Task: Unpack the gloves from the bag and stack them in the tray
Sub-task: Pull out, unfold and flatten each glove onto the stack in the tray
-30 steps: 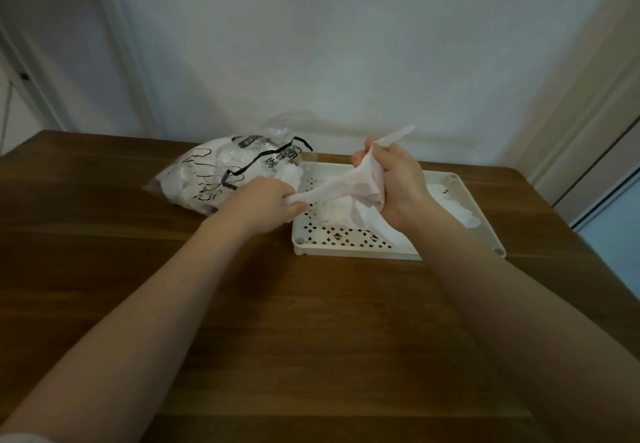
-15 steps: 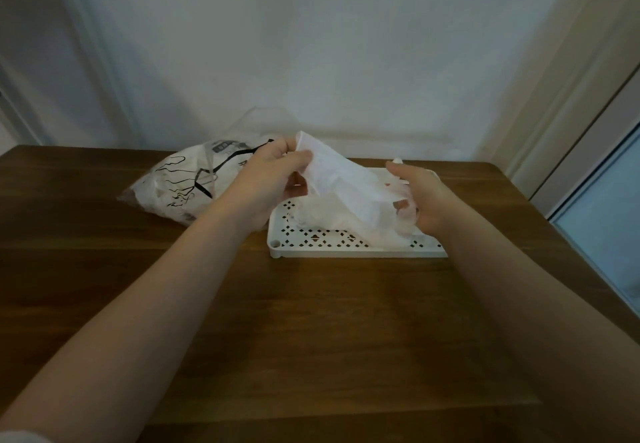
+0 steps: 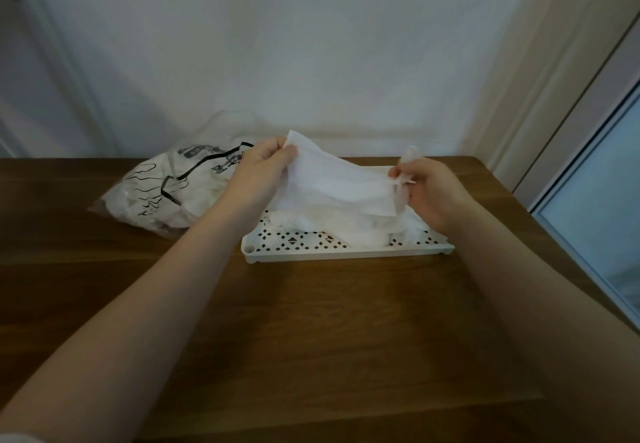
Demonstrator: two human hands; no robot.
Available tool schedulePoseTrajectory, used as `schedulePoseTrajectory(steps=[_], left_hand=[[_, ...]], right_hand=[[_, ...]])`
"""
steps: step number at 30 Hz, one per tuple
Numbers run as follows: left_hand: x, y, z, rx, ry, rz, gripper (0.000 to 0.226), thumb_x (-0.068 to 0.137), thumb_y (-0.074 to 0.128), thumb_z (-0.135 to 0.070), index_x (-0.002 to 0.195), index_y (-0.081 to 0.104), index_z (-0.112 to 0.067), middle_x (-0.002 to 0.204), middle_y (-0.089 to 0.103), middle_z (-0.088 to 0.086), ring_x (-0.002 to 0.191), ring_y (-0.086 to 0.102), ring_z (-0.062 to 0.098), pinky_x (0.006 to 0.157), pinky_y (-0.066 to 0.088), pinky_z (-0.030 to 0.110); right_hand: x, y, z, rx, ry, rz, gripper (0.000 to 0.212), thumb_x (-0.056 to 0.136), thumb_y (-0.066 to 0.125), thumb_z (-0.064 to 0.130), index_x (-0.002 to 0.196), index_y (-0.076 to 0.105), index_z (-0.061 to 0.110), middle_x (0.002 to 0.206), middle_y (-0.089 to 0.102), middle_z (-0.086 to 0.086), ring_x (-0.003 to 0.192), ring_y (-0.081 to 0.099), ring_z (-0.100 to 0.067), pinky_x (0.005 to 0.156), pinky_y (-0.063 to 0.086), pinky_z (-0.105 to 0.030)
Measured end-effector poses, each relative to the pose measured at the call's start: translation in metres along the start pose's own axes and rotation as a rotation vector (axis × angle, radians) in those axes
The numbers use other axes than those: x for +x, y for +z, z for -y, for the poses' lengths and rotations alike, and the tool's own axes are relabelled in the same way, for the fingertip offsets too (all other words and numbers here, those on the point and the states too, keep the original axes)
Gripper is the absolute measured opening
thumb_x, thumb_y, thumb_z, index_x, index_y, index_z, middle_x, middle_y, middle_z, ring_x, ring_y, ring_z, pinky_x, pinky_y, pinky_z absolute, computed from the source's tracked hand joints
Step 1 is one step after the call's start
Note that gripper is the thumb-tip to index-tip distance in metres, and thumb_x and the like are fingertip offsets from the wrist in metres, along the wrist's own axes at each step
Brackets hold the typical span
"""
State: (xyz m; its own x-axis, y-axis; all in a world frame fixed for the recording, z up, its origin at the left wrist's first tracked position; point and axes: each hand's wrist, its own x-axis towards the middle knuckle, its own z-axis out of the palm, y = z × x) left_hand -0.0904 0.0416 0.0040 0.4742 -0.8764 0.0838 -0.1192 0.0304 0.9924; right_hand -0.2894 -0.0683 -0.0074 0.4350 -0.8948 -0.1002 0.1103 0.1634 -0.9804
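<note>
A thin translucent white glove is stretched flat between my two hands above the white perforated tray. My left hand pinches its cuff end at the upper left. My right hand pinches the finger end at the right. Under the held glove, a loose heap of white gloves lies in the tray. The clear plastic bag with black print, still bulging with gloves, rests on the table left of the tray, behind my left forearm.
The wooden table runs up to a white wall behind the tray and bag. Its right edge is close to the tray, with a door frame and glass panel beyond it.
My hands have drawn apart, pulling the crumpled glove out flat over the tray. My left hand rose from beside the bag to the glove's cuff. The view shifted so the tray sits more centred.
</note>
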Motion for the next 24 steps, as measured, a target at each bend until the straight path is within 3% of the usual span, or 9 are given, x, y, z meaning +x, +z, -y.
schedulePoseTrajectory(steps=[2,4,6,8,11,14,16,20,24], left_hand=[[0.004,0.003,-0.001,-0.031,-0.004,0.012,0.023,0.095,0.047,-0.021,0.074,0.056,-0.02,0.073,0.056,-0.003,0.069,0.052,0.015,0.065,0.041,0.028],[0.008,0.006,-0.002,-0.084,-0.032,0.005,0.021,0.094,0.048,-0.022,0.073,0.053,-0.019,0.076,0.052,0.002,0.075,0.049,0.019,0.07,0.039,0.031],[0.012,0.01,-0.004,-0.14,-0.066,-0.007,0.024,0.094,0.049,-0.019,0.07,0.049,-0.019,0.074,0.048,0.003,0.073,0.047,0.019,0.063,0.044,0.027],[0.011,0.015,-0.007,-0.206,-0.104,-0.003,0.021,0.095,0.048,-0.017,0.074,0.049,-0.016,0.074,0.05,0.003,0.067,0.051,0.016,0.05,0.048,0.022],[0.009,0.022,-0.006,-0.23,-0.146,0.024,0.014,0.096,0.047,-0.016,0.084,0.052,-0.014,0.078,0.055,0.004,0.067,0.055,0.015,0.05,0.049,0.023],[0.012,0.026,0.003,-0.18,-0.219,0.104,0.013,0.097,0.044,-0.018,0.097,0.053,-0.009,0.089,0.058,0.008,0.081,0.056,0.022,0.064,0.045,0.03],[0.016,0.03,0.012,0.024,-0.253,0.137,0.021,0.099,0.04,-0.021,0.109,0.054,-0.009,0.1,0.061,0.005,0.089,0.058,0.02,0.073,0.049,0.034],[0.034,0.033,0.034,0.688,-0.159,0.07,0.031,0.101,0.031,-0.027,0.121,0.048,-0.01,0.079,0.046,-0.005,0.068,0.045,0.011,0.069,0.042,0.032],[0.047,0.034,0.049,0.955,-0.052,0.032,0.022,0.102,0.029,-0.027,0.108,0.043,-0.012,0.073,0.045,-0.003,0.077,0.041,0.016,0.063,0.03,0.032]], right_hand=[[0.0,-0.005,0.002,0.115,0.04,0.029,0.021,0.092,0.043,0.0,0.073,0.05,0.007,0.075,0.053,-0.003,0.07,0.052,-0.014,0.071,0.047,-0.024],[0.001,-0.011,0.003,0.039,0.087,0.122,0.007,0.087,0.057,0.012,0.084,0.06,0.006,0.077,0.058,-0.001,0.067,0.052,-0.011,0.06,0.048,-0.018],[0.003,-0.017,0.008,-0.162,0.159,0.215,0.033,0.074,0.067,0.03,0.097,0.066,0.007,0.081,0.061,0.0,0.066,0.047,-0.01,0.058,0.045,-0.016],[0.004,-0.02,0.013,-0.441,0.213,0.294,0.043,0.061,0.072,0.036,0.093,0.068,0.008,0.083,0.064,-0.001,0.07,0.049,-0.014,0.07,0.046,-0.022],[0.004,-0.027,0.018,-0.616,0.208,0.397,0.03,0.069,0.071,0.026,0.092,0.067,0.007,0.09,0.069,-0.004,0.081,0.062,-0.019,0.071,0.049,-0.023],[0.005,-0.035,0.017,-0.299,0.218,0.341,0.017,0.088,0.051,0.004,0.101,0.061,0.008,0.092,0.068,-0.003,0.087,0.065,-0.018,0.083,0.052,-0.031],[0.009,-0.037,0.016,-0.232,0.26,0.3,0.019,0.088,0.045,0.0,0.098,0.058,0.009,0.092,0.064,-0.004,0.086,0.062,-0.018,0.084,0.05,-0.034],[0.029,-0.031,0.015,-0.765,0.327,0.138,0.013,0.089,0.048,0.003,0.1,0.052,0.007,0.086,0.051,-0.005,0.073,0.051,-0.013,0.066,0.048,-0.023],[0.043,-0.026,0.01,-0.615,0.345,-0.055,0.021,0.089,0.049,0.001,0.109,0.054,0.005,0.092,0.058,-0.009,0.073,0.059,-0.018,0.06,0.051,-0.025]])
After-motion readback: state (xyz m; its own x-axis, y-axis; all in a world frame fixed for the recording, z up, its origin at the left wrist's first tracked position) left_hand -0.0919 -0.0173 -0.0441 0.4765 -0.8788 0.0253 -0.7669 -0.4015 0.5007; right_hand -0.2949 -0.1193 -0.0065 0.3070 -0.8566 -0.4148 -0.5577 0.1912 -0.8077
